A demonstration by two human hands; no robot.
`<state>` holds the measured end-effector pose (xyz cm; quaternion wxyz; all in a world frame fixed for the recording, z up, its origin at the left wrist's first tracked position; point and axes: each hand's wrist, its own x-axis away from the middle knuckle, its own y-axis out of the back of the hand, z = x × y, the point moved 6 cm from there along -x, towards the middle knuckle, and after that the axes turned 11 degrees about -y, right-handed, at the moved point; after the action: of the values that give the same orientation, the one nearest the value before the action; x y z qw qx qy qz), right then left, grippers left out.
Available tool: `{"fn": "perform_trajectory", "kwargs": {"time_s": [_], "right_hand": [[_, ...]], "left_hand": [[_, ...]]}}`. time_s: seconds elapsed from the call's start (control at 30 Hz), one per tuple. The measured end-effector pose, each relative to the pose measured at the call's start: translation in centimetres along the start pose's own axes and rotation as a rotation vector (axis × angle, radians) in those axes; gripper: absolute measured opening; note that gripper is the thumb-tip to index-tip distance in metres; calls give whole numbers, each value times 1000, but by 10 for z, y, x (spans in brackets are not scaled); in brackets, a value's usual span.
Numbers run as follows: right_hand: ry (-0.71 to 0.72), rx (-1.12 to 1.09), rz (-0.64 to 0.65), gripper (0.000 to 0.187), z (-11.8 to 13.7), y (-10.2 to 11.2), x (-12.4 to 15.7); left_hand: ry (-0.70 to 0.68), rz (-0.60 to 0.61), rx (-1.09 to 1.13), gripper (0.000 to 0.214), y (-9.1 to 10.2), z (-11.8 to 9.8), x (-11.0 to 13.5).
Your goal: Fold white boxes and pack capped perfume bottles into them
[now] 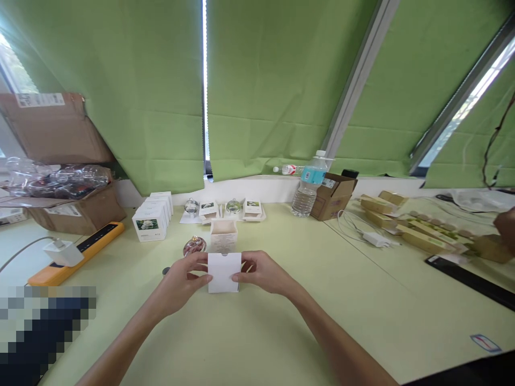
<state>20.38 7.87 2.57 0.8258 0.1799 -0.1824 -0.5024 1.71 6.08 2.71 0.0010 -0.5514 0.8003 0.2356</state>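
A small white cardboard box [223, 274] stands between my two hands near the middle of the table. My left hand [185, 279] grips its left side, thumb on the near face. On the right side my right hand [261, 272] holds it the same way. Just behind is an open white carton [223, 233] with its top uncovered. A round glass item with reddish contents [195, 245] lies to the left of that carton. Partly hidden by my left hand is a small dark round piece [166, 271].
A row of white picture boxes [152, 222] stands at the back left, near an orange power strip [86, 249] and a large cardboard box [80, 209]. At the back are a water bottle [309, 187] and a brown carton [332, 198]. Another person's hand [506, 228] shows at right.
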Motion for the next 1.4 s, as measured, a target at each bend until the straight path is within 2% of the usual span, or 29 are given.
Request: {"fn": "perform_trajectory", "kwargs": {"time_s": [0.3, 0.6, 0.7, 0.8, 0.87, 1.07, 1.23, 1.4], "right_hand": [[3, -57, 43, 31, 1, -1, 1], [10, -83, 27, 33, 2, 10, 1], [22, -97, 6, 34, 1, 19, 1], [19, -121, -30, 38, -2, 33, 0], [12, -133, -68, 40, -4, 43, 0], [4, -174, -184, 43, -11, 70, 2], [24, -200, -201, 43, -9, 75, 3], [60, -245, -228, 42, -6, 76, 5]], "left_hand": [[3, 12, 16, 36, -1, -1, 1], [10, -101, 39, 43, 7, 2, -1], [-6, -159, -114, 39, 11, 2, 1], [-120, -198, -360, 35, 10, -5, 1], [-188, -230, -431, 33, 8, -10, 0], [-204, -214, -547, 38, 6, -19, -19], [-180, -205, -529, 45, 0, -16, -41], [-165, -254, -511, 48, -9, -4, -53]]}}
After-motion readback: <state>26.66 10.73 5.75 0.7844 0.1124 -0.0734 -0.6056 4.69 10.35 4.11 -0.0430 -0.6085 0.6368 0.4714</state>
